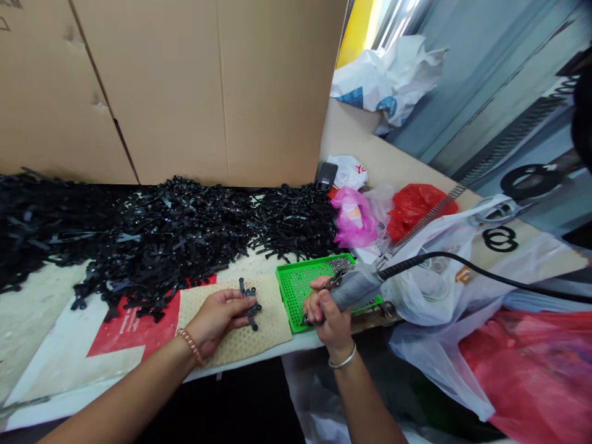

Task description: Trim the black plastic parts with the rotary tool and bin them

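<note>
Black part (pixel 253 313): left of the green tray (pixel 296 293), long axis slanting front to back
Left hand (pixel 222 316): pinching it
Right hand (pixel 332 319): farther, clenched round the corded tool (pixel 356 287) by the tray

we read "cm" at top left of cardboard (pixel 166 92), cut off. on small white bag (pixel 345 177) we make out red "y", rest unclear. white lettering on red print (pixel 150 330) too small for us.
</note>
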The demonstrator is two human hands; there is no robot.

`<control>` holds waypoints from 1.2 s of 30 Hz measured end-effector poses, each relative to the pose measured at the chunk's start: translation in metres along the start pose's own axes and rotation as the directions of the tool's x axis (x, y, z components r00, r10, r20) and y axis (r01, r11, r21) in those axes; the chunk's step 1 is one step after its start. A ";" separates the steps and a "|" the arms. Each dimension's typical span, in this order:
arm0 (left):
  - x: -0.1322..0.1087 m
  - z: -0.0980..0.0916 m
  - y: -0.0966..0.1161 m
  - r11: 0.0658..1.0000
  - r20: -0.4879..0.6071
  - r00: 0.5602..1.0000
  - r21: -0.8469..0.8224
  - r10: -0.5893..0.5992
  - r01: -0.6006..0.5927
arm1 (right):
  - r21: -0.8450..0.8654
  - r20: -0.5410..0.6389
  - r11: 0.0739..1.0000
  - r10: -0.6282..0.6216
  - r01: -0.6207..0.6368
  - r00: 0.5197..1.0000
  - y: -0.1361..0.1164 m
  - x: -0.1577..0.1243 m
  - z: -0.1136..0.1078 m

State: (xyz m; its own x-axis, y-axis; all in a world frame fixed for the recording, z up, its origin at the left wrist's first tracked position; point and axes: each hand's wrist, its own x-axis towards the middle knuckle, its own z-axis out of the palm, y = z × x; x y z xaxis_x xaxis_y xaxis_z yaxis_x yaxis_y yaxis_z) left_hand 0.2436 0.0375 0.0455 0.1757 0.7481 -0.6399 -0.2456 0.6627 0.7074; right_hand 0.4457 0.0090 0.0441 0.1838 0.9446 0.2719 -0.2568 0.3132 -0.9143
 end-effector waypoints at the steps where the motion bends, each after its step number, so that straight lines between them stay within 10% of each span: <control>1: -0.001 0.000 0.000 1.000 0.001 1.000 0.000 0.002 -0.002 | 0.006 0.005 1.000 -0.002 0.002 1.000 0.001 0.000 0.000; 36: -0.002 0.002 -0.001 0.999 -0.023 0.999 -0.001 0.032 -0.032 | -0.026 0.018 0.999 0.019 -0.019 1.000 0.010 0.000 -0.005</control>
State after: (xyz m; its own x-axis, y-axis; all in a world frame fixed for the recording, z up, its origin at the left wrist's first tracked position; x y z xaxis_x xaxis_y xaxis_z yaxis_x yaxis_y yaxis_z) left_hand 0.2456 0.0354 0.0466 0.1453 0.7679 -0.6239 -0.2520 0.6385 0.7272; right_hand 0.4481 0.0113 0.0329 0.1616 0.9521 0.2596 -0.2358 0.2927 -0.9267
